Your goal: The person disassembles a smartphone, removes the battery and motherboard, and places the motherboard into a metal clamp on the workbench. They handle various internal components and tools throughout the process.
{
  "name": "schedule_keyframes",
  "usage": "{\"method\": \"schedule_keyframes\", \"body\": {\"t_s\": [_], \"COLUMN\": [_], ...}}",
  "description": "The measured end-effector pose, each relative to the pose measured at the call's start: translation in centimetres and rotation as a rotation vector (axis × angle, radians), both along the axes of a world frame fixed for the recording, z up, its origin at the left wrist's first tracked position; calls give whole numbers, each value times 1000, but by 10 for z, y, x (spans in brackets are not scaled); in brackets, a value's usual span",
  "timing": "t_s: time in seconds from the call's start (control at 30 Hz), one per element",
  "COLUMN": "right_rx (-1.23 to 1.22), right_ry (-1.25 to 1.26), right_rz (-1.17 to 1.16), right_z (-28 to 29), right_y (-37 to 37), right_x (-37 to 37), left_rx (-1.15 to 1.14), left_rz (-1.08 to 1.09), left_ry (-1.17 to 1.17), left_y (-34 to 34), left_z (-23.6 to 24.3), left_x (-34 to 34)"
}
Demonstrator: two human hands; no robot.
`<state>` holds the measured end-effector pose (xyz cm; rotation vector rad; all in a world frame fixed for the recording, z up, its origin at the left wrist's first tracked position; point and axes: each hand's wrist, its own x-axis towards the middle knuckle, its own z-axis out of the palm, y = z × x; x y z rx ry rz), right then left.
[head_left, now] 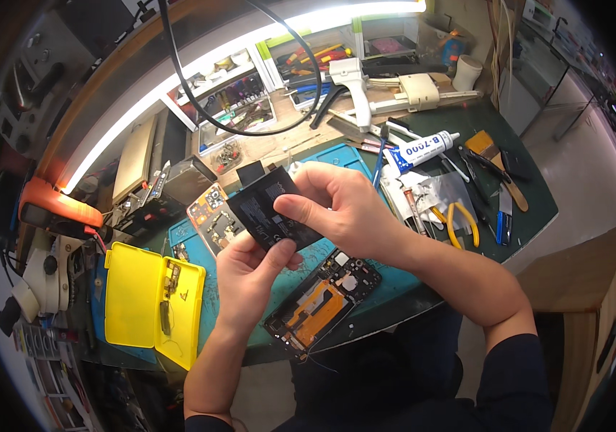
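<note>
Both hands hold a black flat rectangular battery (254,205) above the blue mat. My left hand (247,281) grips its lower edge, thumb on the printed face. My right hand (340,209) holds its right side, thumb across the face and fingers largely behind it. A short dark tab sticks up from the top. Below the hands lies an opened phone (322,306) with an orange inner sheet and a dark circuit board. Another phone part (207,216) with small components lies behind the battery, partly hidden.
An open yellow case (129,295) with small parts sits at left beside an orange meter (52,201). A glue tube (423,151), yellow pliers (463,227) and assorted tools crowd the right of the blue mat (178,234). A black cable loop (243,129) hangs above.
</note>
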<state>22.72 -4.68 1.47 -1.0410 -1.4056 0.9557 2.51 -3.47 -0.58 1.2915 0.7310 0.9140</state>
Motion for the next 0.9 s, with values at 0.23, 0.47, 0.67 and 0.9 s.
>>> {"method": "schedule_keyframes", "body": {"t_s": [0.23, 0.47, 0.67, 0.9], "right_rx": [-32, 136, 22, 188], "right_ry": [391, 135, 272, 117], "right_rz": [125, -14, -9, -247], "right_z": [-14, -18, -7, -12], "right_y": [8, 16, 7, 20], "right_x": [-7, 0, -3, 8], "left_rx": [-193, -124, 128, 565], "left_rz": [64, 206, 211, -5], "left_ry": [-160, -140, 57, 805], "left_y": [3, 6, 9, -18], "left_z": [-1, -3, -6, 14], "left_x": [0, -4, -11, -12]}}
